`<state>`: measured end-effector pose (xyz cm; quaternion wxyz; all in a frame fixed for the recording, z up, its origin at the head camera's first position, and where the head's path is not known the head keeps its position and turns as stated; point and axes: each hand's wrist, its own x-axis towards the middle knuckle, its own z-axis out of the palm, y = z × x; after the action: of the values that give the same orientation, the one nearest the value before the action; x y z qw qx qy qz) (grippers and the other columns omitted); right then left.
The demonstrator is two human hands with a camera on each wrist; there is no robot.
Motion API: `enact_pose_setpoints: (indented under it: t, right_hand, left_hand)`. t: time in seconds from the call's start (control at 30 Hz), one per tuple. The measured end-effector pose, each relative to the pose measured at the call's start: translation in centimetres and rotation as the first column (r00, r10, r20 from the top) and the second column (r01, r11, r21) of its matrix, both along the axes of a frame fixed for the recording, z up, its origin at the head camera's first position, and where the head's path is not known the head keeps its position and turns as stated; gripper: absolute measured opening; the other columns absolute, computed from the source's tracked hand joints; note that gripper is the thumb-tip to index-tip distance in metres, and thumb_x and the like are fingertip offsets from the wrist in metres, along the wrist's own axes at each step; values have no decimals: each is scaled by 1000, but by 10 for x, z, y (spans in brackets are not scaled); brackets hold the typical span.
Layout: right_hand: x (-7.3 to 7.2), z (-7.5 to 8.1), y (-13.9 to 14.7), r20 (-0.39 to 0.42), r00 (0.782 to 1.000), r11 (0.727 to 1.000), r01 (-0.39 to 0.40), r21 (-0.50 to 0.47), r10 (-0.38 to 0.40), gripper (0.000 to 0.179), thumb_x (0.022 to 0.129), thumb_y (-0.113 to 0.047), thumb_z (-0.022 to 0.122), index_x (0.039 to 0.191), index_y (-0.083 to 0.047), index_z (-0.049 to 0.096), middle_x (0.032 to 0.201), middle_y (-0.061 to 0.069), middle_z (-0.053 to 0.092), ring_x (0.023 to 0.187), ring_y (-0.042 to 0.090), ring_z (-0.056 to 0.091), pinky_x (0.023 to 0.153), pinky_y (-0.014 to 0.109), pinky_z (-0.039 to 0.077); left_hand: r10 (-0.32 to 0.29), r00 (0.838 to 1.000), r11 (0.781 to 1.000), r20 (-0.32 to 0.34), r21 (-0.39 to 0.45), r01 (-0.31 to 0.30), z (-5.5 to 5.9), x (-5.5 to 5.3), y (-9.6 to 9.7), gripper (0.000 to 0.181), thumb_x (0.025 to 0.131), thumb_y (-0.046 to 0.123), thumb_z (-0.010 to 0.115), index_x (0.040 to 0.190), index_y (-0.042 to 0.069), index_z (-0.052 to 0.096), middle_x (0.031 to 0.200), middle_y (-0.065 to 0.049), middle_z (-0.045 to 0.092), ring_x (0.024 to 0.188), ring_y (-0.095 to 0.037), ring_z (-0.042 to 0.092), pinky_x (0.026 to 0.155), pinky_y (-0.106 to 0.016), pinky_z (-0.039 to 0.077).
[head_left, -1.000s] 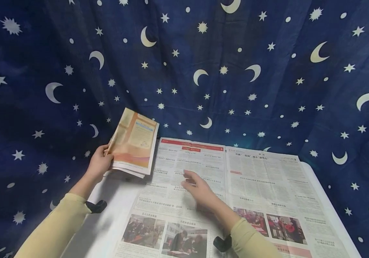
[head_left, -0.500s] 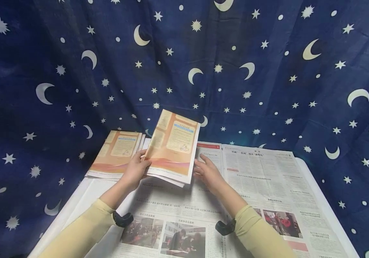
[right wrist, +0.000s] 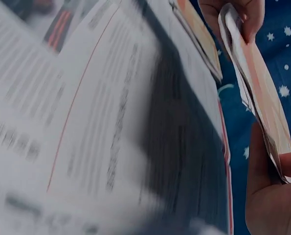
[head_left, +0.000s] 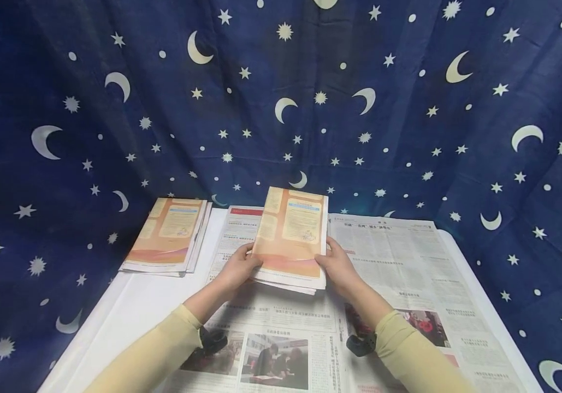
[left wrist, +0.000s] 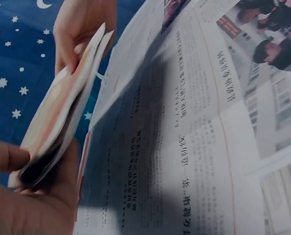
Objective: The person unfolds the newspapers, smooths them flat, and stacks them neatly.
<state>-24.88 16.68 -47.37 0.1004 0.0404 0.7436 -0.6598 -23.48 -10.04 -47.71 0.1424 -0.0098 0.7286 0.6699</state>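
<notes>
A folded newspaper [head_left: 288, 234] with an orange and cream printed page is held up above the spread newspaper in the head view. Its left edge is pinched by my left hand [head_left: 236, 270], thumb on top. My right hand [head_left: 342, 270] grips the opposite edge in the same way. Seen edge-on in the left wrist view, the folded newspaper [left wrist: 62, 112] has several layers, with the left thumb and fingers on either side. In the right wrist view the right hand [right wrist: 277, 205] clasps the near end.
Another folded newspaper bundle [head_left: 165, 234], with the same orange print, lies at the table's back left. An open newspaper [head_left: 384, 262] covers much of the white table [head_left: 113, 327]. A dark blue curtain [head_left: 281, 98] with moons and stars hangs behind.
My left hand has carried the folded newspaper rightward from the back left, leaving another bundle visible there. My right hand, free earlier, has taken hold of its right edge.
</notes>
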Motion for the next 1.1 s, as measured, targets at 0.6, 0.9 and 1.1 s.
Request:
enact_pose_setpoints:
  t: [0.6,0.9,1.1]
  right_hand:
    - [27,-17,84,60,998,979,11,204,-24,73,99,-3,45,164,-5,13,142,31,53,96,29,73,77,37,61]
    - [38,-26,106,75,996,944,13,329,-40,69,99,-4,45,163,-5,19,142,28,54,104,30,71,92,44,57]
    - [38,-31,111,98,995,943,-1,332,-34,70,99,-6,45,163,-4,18,152,27,45,128,40,57,112,58,39]
  left_hand:
    - [-228,972,974,61,5,228,-22,12,71,66,96,5,55,157,-3,30,108,-12,72,92,-27,74,80,-38,62]
    - [-251,965,968,71,-1,252,-28,23,97,66,96,5,56,158,-1,31,109,-8,70,94,-23,72,83,-39,60]
    - [-274,958,962,81,33,272,-31,25,103,67,98,4,53,159,-3,26,109,-8,69,93,-22,72,80,-37,61]
